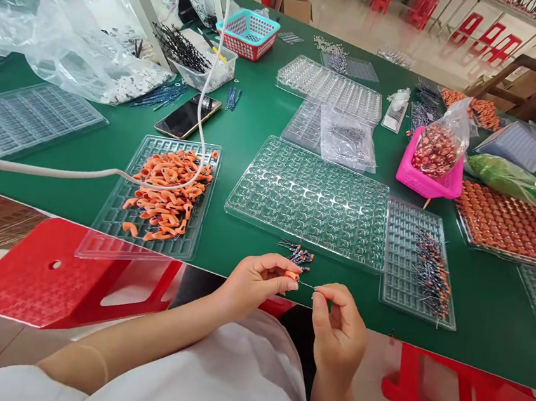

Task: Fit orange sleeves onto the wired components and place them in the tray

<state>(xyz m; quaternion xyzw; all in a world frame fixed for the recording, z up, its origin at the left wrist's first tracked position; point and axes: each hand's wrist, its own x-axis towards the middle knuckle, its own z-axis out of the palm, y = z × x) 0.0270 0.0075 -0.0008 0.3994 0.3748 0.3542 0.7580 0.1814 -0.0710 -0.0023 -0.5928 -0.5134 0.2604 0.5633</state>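
Note:
My left hand [259, 282] pinches a small orange curved plastic piece [291, 275] between thumb and fingers, just over the table's front edge. From that piece a thin dark wire [307, 285] runs across to my right hand [338, 326], whose thumb and forefinger are closed on its other end. Right behind my hands lies a small pile of thin dark wired parts with orange tips [298, 255]. A clear tray with rows of round pockets [311, 198] lies beyond them. To the left, a heap of orange curved pieces [168, 190] fills part of another clear tray [102, 224].
At right, a clear tray [399, 252] carries many wired parts [432, 275]; a pink basket [427, 184] stands behind it. A white cable [84, 173] hangs over the left tray. A phone [188, 117] lies farther back. Red stools [35, 272] stand below the table edge.

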